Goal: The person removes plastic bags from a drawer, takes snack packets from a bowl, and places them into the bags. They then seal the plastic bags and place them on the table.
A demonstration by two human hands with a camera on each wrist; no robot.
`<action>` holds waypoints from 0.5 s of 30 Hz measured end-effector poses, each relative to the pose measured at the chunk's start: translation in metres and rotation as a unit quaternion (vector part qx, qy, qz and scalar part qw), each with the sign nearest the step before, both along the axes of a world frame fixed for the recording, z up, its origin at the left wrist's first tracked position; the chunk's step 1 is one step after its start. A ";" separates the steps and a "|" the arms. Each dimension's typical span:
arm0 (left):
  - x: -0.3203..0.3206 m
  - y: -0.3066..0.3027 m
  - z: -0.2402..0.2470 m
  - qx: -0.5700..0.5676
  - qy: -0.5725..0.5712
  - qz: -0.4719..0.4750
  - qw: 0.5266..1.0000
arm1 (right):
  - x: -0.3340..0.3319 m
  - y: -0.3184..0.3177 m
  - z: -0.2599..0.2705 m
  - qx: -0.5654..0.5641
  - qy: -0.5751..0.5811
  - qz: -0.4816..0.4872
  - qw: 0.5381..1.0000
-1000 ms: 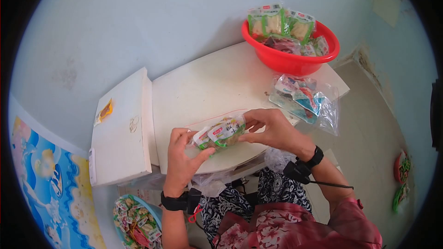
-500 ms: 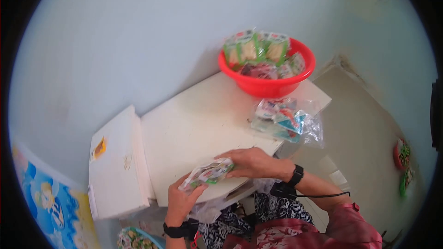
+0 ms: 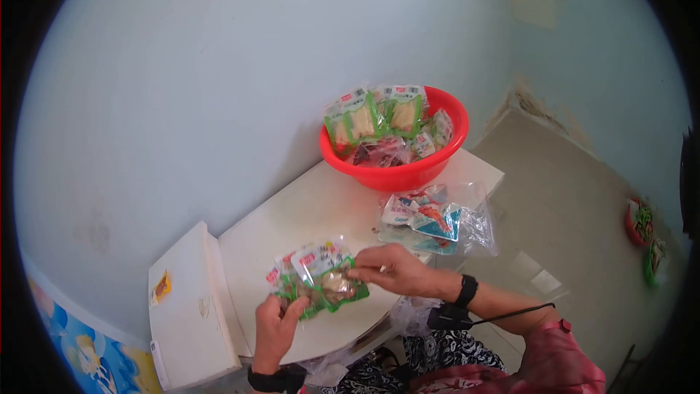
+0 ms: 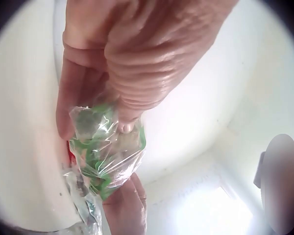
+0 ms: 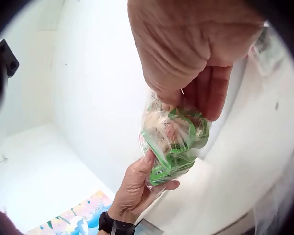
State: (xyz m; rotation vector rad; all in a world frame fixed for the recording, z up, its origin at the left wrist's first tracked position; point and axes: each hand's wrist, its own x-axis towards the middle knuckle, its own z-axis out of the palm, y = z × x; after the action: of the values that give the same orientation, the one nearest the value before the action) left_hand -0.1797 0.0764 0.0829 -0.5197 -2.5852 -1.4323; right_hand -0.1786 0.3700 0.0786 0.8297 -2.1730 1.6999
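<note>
A clear bag with green-and-white food packets is held above the white table. At its lower left corner, my left hand pinches it between thumb and fingers. My right hand grips the right side of the same packets, thumb and fingers bent on the plastic. In the left wrist view the left thumb presses the shiny packet; in the right wrist view both hands hold the packets at opposite ends.
A red basin filled with similar packets stands at the table's back right. Before it lies a clear bag with blue-and-white packets. A raised white panel with a yellow sticker is at left. Small baskets sit on the floor at right.
The head view has shifted, so the table and basin appear lower and further left. The packets have turned from a tilted, edge-on position to show their printed faces, still held by both hands.
</note>
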 end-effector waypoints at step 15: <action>-0.185 0.149 0.121 0.021 0.025 -0.219 0.975 | -0.094 0.127 0.119 0.052 0.037 -0.193 0.979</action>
State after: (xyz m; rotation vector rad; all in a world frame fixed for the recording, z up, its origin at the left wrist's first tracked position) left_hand -0.3643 0.2259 0.2043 -1.1615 -2.4922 -1.5612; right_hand -0.2730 0.4972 0.1977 0.4453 -2.2112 1.3551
